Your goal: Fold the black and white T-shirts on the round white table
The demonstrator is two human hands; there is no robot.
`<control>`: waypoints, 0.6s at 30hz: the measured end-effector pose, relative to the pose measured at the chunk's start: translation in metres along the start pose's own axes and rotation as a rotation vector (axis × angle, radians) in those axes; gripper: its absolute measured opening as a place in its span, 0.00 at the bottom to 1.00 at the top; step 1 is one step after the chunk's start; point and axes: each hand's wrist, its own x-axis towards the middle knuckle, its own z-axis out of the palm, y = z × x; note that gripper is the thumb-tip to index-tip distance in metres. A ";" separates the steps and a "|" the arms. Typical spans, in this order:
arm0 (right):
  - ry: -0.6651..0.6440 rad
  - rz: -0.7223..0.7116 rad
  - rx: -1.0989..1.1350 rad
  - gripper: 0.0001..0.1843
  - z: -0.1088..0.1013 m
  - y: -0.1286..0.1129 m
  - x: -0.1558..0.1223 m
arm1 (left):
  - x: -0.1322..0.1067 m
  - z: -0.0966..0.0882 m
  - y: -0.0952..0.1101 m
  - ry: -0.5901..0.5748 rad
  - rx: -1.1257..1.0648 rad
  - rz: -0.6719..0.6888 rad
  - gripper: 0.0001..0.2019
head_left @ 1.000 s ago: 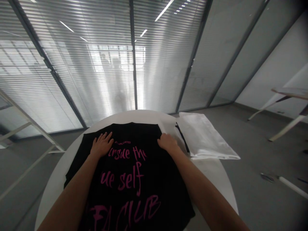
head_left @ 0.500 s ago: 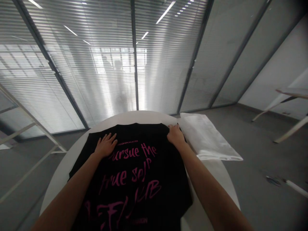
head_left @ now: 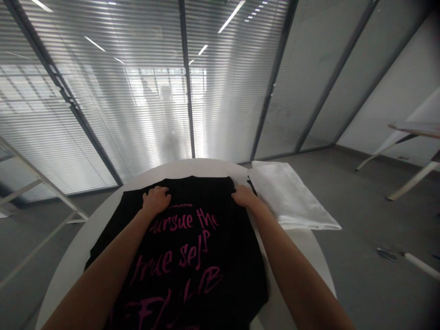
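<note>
A black T-shirt (head_left: pixel 233 247) with pink lettering lies spread, print side up, over a round white table (head_left: pixel 154 173). My left hand (head_left: pixel 157 199) is on its upper left part, fingers bent inward and closed on the cloth. At the shirt's upper right edge, my right hand (head_left: pixel 243 195) is closed with the fabric pinched in it; its fingertips are partly hidden. Just beyond that hand a thin dark strip (head_left: pixel 251 184) sticks out. Beside it lies a flat white translucent bag or sheet (head_left: pixel 294 197), overhanging the table's right side.
Glass partitions with blinds (head_left: pixel 154 114) rise behind the table. A white metal frame (head_left: pixel 44 178) stands at the left. At the right are a second table (head_left: pixel 417 128) with angled legs, and a white leg or bar (head_left: pixel 421 266) near the grey floor.
My left hand has gone from lying flat with fingers spread to bent and closed on the cloth. The right hand has drawn slightly inward at the shirt's edge. The view has shifted slightly.
</note>
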 end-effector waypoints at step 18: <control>-0.028 -0.547 0.164 0.22 -0.001 -0.055 -0.032 | 0.022 0.000 0.138 -0.324 -0.935 -0.220 0.14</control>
